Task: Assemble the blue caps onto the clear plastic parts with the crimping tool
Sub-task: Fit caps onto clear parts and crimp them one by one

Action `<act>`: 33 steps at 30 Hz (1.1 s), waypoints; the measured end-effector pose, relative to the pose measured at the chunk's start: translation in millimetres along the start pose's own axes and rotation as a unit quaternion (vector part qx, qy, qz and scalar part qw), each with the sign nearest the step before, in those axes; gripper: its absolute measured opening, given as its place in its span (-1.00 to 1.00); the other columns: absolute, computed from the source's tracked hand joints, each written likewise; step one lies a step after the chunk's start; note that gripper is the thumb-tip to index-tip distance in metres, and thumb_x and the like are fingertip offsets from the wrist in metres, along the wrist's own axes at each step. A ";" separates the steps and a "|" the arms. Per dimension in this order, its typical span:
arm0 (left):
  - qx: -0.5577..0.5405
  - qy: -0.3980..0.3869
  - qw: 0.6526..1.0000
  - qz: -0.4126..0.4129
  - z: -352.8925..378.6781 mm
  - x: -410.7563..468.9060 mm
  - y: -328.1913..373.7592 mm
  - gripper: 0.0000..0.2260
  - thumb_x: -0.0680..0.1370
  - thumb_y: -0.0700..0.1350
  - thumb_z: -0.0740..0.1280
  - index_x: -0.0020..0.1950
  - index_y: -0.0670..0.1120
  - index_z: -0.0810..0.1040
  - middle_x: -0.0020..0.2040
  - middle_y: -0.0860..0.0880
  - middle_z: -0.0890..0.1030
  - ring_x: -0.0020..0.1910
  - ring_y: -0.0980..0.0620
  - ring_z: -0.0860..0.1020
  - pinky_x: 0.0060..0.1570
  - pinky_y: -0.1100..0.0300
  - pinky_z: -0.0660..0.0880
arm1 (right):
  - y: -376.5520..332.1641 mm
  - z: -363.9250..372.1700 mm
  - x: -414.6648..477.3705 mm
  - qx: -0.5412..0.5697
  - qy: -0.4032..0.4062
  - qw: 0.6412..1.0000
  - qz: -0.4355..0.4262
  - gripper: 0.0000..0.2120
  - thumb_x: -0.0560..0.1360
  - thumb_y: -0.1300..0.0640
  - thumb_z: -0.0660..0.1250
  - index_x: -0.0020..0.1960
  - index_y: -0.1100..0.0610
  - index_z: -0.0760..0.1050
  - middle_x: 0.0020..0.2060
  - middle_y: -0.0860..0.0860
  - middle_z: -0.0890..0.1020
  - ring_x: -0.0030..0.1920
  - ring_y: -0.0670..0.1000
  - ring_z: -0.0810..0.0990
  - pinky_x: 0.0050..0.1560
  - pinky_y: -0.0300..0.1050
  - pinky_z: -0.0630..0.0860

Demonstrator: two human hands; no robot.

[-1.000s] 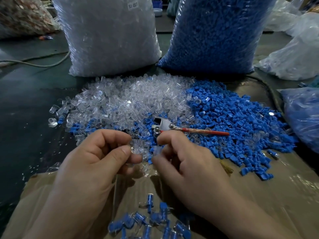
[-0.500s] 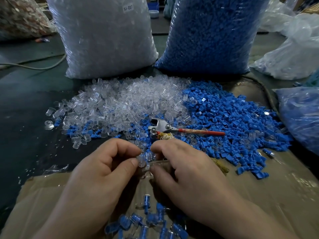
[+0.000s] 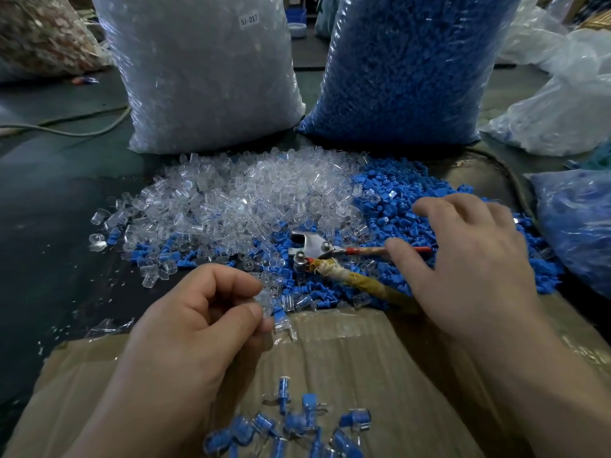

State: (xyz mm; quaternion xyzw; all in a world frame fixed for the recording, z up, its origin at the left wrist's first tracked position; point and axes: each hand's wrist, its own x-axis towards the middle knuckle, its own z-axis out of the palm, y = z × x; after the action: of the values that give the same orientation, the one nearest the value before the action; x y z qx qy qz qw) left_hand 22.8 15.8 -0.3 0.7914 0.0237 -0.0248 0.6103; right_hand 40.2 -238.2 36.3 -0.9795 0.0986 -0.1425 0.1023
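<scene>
Where a white label (image 3: 248,20) reads "SJ-017", it sits high on the tall bag of clear plastic parts (image 3: 205,77); a bag of blue caps (image 3: 403,67) stands just beside.

Loose clear parts (image 3: 248,200) and loose blue caps (image 3: 390,206) are heaped at the far edge of the brown cardboard sheet (image 3: 363,358). Bare dark floor (image 3: 49,242) lies to their left.

Left hand (image 3: 185,328) pinches a clear part with blue cap (image 3: 276,312) between thumb and forefinger.

Right hand (image 3: 469,259) has its fingers spread and relaxed over the handles of the metal crimping tool (image 3: 314,247). Thumb is at the red handle; contact unclear.

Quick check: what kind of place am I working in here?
Likely a small factory or workshop doing hand assembly: a big sack of clear parts and a sack of blue caps stand behind loose piles, with a crimping tool lying among them.
</scene>
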 end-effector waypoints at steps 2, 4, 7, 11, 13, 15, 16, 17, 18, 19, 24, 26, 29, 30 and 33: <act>0.003 -0.006 1.000 0.000 0.6 -1.0 1.6 -0.71 0.49 -0.23 0.44 -0.09 0.21 0.65 -0.27 -0.05 0.72 -0.27 -0.01 0.71 -0.23 0.07 0.59 | 6.1 5.1 7.9 -0.054 -0.068 0.995 0.052 -0.30 0.44 -0.40 0.02 0.47 -0.05 0.21 0.41 0.06 0.32 0.44 0.20 0.18 0.35 0.23 0.23; -0.001 -0.013 1.000 -0.004 0.7 -1.2 1.8 -0.72 0.48 -0.22 0.45 -0.09 0.21 0.65 -0.26 -0.06 0.72 -0.27 -0.02 0.72 -0.25 0.10 0.60 | 10.0 11.1 12.7 -0.068 -0.102 0.990 0.074 -0.23 0.43 -0.46 -0.05 0.50 -0.07 0.11 0.48 0.09 0.23 0.49 0.23 0.12 0.40 0.26 0.16; -0.007 -0.020 1.000 -0.009 1.4 -1.7 2.9 -0.72 0.49 -0.23 0.44 -0.09 0.19 0.65 -0.27 -0.08 0.71 -0.25 -0.07 0.72 -0.22 0.04 0.61 | 12.8 18.1 13.3 -0.080 -0.116 0.988 0.060 -0.18 0.38 -0.48 -0.17 0.50 -0.06 0.11 0.48 0.08 0.25 0.49 0.23 0.13 0.41 0.25 0.16; -0.014 -0.021 1.000 -0.011 1.5 -1.1 1.3 -0.73 0.50 -0.23 0.44 -0.08 0.19 0.64 -0.27 -0.08 0.71 -0.29 -0.04 0.71 -0.30 0.19 0.59 | 13.1 18.8 14.4 -0.053 -0.097 0.993 0.051 -0.18 0.38 -0.48 -0.15 0.49 -0.05 0.14 0.46 0.07 0.27 0.45 0.20 0.21 0.36 0.22 0.24; -0.017 -0.028 0.999 -0.020 1.8 -2.1 1.6 -0.73 0.51 -0.25 0.43 -0.09 0.18 0.65 -0.27 -0.09 0.71 -0.28 -0.06 0.71 -0.28 0.16 0.59 | 13.9 19.0 16.6 -0.033 -0.085 0.994 0.061 -0.17 0.37 -0.50 -0.12 0.49 -0.04 0.12 0.46 0.08 0.25 0.44 0.20 0.23 0.33 0.24 0.27; -0.033 -0.033 0.998 -0.030 1.5 -3.6 2.8 -0.74 0.53 -0.26 0.42 -0.09 0.14 0.65 -0.27 -0.13 0.70 -0.28 -0.10 0.70 -0.24 0.10 0.58 | 13.9 20.6 22.3 -0.023 -0.076 0.995 0.069 -0.14 0.37 -0.52 -0.07 0.50 -0.04 0.06 0.48 0.10 0.21 0.46 0.22 0.19 0.34 0.27 0.26; -0.038 -0.037 0.998 -0.032 1.9 -4.2 3.6 -0.74 0.53 -0.26 0.42 -0.10 0.14 0.65 -0.27 -0.14 0.70 -0.28 -0.09 0.70 -0.25 0.12 0.58 | 13.6 22.0 27.4 -0.026 -0.076 0.994 0.068 -0.12 0.36 -0.53 -0.06 0.51 -0.03 0.04 0.49 0.12 0.18 0.47 0.23 0.17 0.34 0.28 0.25; -0.035 -0.042 0.998 -0.028 2.7 -4.8 4.6 -0.73 0.53 -0.26 0.42 -0.11 0.15 0.65 -0.27 -0.13 0.70 -0.29 -0.07 0.70 -0.28 0.19 0.58 | 13.5 23.5 34.2 -0.033 -0.082 0.994 0.065 -0.10 0.35 -0.55 -0.04 0.52 -0.03 0.01 0.50 0.13 0.16 0.47 0.24 0.15 0.34 0.30 0.24; -0.028 -0.046 0.998 -0.024 3.3 -5.0 5.7 -0.71 0.53 -0.26 0.42 -0.13 0.17 0.65 -0.28 -0.11 0.70 -0.31 -0.04 0.70 -0.34 0.26 0.57 | 13.7 25.0 42.3 -0.043 -0.091 0.993 0.059 -0.08 0.34 -0.56 -0.02 0.52 -0.03 0.00 0.50 0.14 0.14 0.47 0.26 0.14 0.33 0.32 0.25; -0.024 -0.049 0.998 -0.022 3.8 -5.5 7.4 -0.70 0.52 -0.27 0.42 -0.15 0.18 0.64 -0.29 -0.10 0.70 -0.32 -0.01 0.69 -0.36 0.31 0.56 | 14.1 26.3 50.6 -0.053 -0.104 0.992 0.052 -0.07 0.33 -0.57 0.00 0.52 -0.04 0.00 0.51 0.15 0.12 0.47 0.27 0.14 0.31 0.33 0.26; -0.040 -0.052 0.997 -0.027 4.4 -4.2 14.7 -0.65 0.52 -0.33 0.41 -0.18 0.16 0.65 -0.33 -0.13 0.69 -0.37 -0.03 0.67 -0.38 0.33 0.54 | 16.5 35.3 72.9 -0.112 -0.131 0.985 0.023 -0.14 0.37 -0.57 0.00 0.51 -0.12 0.04 0.51 0.12 0.17 0.43 0.28 0.20 0.28 0.32 0.29; -0.040 -0.048 0.998 -0.029 3.9 -3.3 14.4 -0.65 0.52 -0.32 0.42 -0.17 0.17 0.64 -0.33 -0.13 0.69 -0.37 -0.04 0.67 -0.38 0.29 0.54 | 16.9 38.8 72.2 -0.112 -0.103 0.988 0.008 -0.20 0.40 -0.53 0.03 0.50 -0.11 0.12 0.46 0.12 0.27 0.39 0.27 0.25 0.26 0.27 0.33; -0.022 -0.055 0.998 -0.032 3.3 -3.2 11.4 -0.68 0.52 -0.27 0.42 -0.13 0.21 0.63 -0.31 -0.09 0.70 -0.33 -0.03 0.69 -0.34 0.26 0.55 | 18.1 40.5 71.9 -0.066 -0.071 0.995 -0.012 -0.30 0.45 -0.43 0.15 0.45 -0.04 0.26 0.31 0.12 0.41 0.31 0.22 0.32 0.23 0.15 0.40; -0.017 -0.056 0.998 -0.032 3.1 -3.2 10.5 -0.68 0.52 -0.26 0.42 -0.12 0.22 0.63 -0.30 -0.08 0.70 -0.32 -0.02 0.69 -0.35 0.28 0.56 | 18.5 40.9 71.6 -0.053 -0.063 0.996 -0.018 -0.34 0.47 -0.38 0.19 0.43 -0.03 0.31 0.27 0.11 0.43 0.29 0.19 0.35 0.19 0.11 0.41; -0.011 -0.061 0.997 -0.038 2.3 -3.0 9.5 -0.69 0.52 -0.24 0.43 -0.09 0.22 0.63 -0.29 -0.06 0.71 -0.30 -0.01 0.70 -0.34 0.27 0.57 | 19.0 40.6 69.3 -0.037 -0.034 0.998 -0.037 -0.52 0.51 -0.26 0.26 0.34 -0.05 0.40 0.13 0.02 0.47 0.11 0.10 0.47 -0.09 -0.04 0.41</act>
State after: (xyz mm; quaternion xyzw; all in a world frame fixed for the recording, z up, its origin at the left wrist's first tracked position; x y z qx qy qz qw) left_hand 20.4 11.2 8.4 0.7802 0.0166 -0.0959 0.6179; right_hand 114.4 -264.9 11.7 -0.9899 0.0645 -0.1093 0.0634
